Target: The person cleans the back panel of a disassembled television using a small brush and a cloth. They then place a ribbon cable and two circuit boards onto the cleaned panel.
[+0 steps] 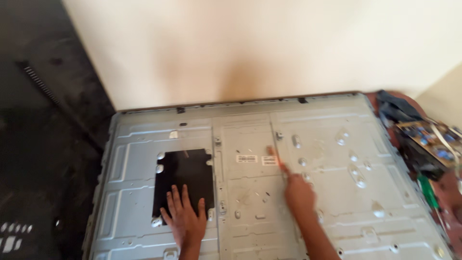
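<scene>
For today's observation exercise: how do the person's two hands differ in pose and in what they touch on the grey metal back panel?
The left hand lies flat with fingers spread, on the black rectangular sheet; the right hand points one finger toward the small white labels. The left looks sharp, the right blurred. Both are bare and over the grey metal back panel.

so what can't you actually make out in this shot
Head view only:
- Right hand: motion-blurred, so whether its pointing tip touches the metal back panel cannot be told.
- White stickers on the panel: too small and blurred to make out.
- Circuit board at the right: cut off by the frame edge.
- Panel's near edge: cut off at the bottom.
- Left hand: lies flat with fingers spread, covering part of the black sheet.
</scene>
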